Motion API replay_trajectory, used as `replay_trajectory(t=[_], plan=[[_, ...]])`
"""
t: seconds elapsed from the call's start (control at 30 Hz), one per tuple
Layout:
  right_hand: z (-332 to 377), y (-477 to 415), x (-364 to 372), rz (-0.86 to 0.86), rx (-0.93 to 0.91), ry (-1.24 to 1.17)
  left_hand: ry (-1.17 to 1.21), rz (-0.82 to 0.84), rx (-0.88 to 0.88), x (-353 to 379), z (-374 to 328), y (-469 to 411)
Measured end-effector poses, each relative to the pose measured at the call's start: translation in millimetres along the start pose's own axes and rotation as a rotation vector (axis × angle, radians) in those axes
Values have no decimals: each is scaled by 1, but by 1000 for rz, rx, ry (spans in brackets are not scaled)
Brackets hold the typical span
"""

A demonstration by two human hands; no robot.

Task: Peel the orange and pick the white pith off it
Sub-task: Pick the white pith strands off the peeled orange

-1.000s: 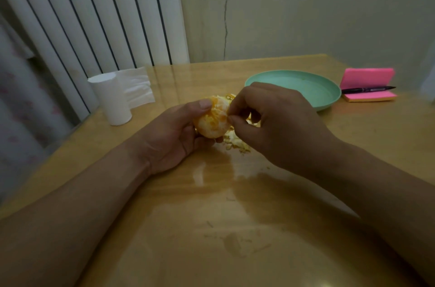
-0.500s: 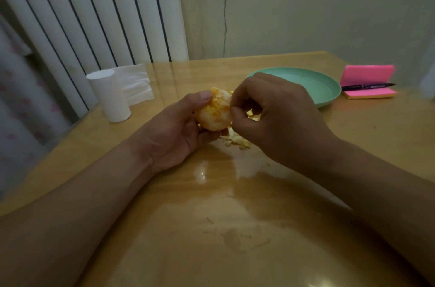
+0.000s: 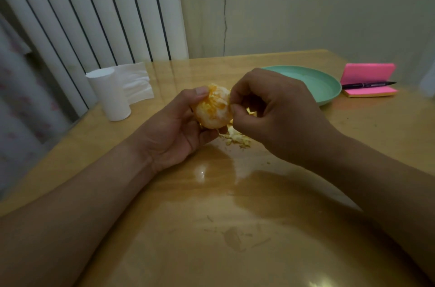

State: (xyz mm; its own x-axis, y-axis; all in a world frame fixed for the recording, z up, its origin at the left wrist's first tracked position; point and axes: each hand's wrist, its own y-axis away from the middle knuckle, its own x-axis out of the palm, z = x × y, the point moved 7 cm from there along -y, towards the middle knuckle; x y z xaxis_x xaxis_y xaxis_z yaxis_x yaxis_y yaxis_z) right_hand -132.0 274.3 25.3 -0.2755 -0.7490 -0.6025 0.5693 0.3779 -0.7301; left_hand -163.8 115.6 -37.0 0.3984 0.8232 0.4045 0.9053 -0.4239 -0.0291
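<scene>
Peeled orange (image 3: 213,109) mid-scene, just above surface (image 3: 235,216). Left hand (image 3: 174,131) grips it, thumb on top. Right hand (image 3: 270,112) pinches its right flank. Risks: hard pinch tears segment skin, juice leaks; tight grip squashes fruit; slips onto scraps (image 3: 236,138).

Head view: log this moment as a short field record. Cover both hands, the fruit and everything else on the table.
fruit: small round peeled orange, white pith patches on it
hold: left hand grips the orange, thumb on top
pick: right hand pinches at the orange's right side; what it pinches is too small to tell
scraps: pale peel scraps on the glossy wooden table below the orange
right: round green plate; pink sticky-note pad with a black pen on it
left: upright white paper roll, white tissue behind it
</scene>
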Motion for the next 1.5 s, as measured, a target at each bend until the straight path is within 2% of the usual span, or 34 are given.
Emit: replay_trajectory(t=[0.4,0.57,0.67,0.87,1.03,1.2,1.5], plan=[[3,-3,-1,32,-45,21,53,6,-25,1,4,-3],[2,-1,3,62,-65,40,165,-172,30,-20,-11,-3],[-11,0,5,54,16,13,131,-186,24,-25,-11,-3],[-31,9,14,70,245,-138,95,-100,25,-20,-4,-5],[-34,11,21,103,295,-184,94,-61,18,-19,-2,-8],[-29,12,18,57,254,-119,57,-38,23,-18,0,-8],[-11,5,9,37,41,179,-50,-62,38,-18,1,-8]])
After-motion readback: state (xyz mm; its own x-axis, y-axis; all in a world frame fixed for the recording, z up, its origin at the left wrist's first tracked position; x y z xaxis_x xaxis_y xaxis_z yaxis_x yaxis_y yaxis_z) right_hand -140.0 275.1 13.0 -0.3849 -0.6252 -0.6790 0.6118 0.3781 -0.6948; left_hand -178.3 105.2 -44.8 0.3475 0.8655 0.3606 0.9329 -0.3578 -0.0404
